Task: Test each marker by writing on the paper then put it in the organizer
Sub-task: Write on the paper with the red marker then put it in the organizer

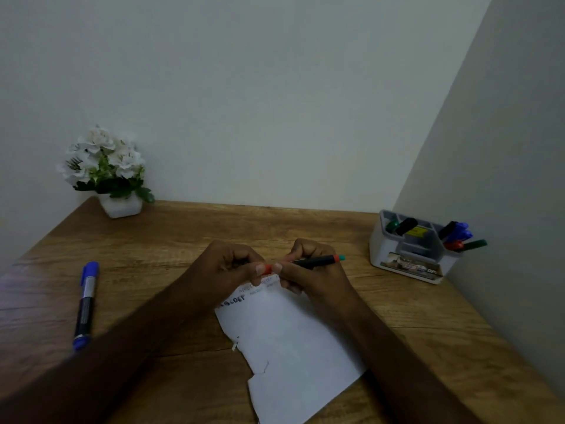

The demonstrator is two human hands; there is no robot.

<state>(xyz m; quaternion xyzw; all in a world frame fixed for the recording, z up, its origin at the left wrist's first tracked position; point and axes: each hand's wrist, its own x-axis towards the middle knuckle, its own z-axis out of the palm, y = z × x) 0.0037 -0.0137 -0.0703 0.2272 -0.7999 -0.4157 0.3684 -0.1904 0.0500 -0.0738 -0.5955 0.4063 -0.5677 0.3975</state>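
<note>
Over the paper (287, 341), my right hand (308, 270) gripped the black marker (315, 261) by its barrel while my left hand (226, 267) pinched its orange cap (267, 269); organizer (409, 255) stood well apart at right.

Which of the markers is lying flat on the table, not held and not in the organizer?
The blue marker with a silver band, lying alone on the wooden table at the left. Others stand in the white organizer or are held.
</note>
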